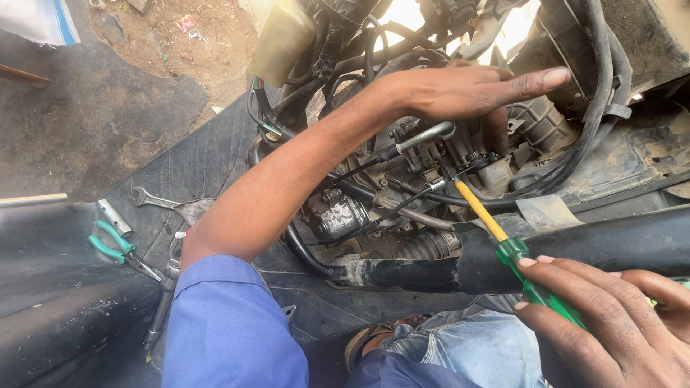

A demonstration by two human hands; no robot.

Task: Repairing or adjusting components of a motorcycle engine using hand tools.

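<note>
My right hand grips the green handle of a screwdriver at the lower right; its yellow shaft runs up and left, and the tip sits at a small fitting on the engine. My left hand, in a blue sleeve, reaches across the engine with its index finger stretched right and its thumb pressed down among the parts near the screwdriver tip. It holds nothing that I can see. Black hoses and cables crowd around the engine.
A black frame tube crosses in front of the engine. On the black mat at left lie green-handled pliers, an open-end spanner and a socket tube. Bare dirt ground lies beyond.
</note>
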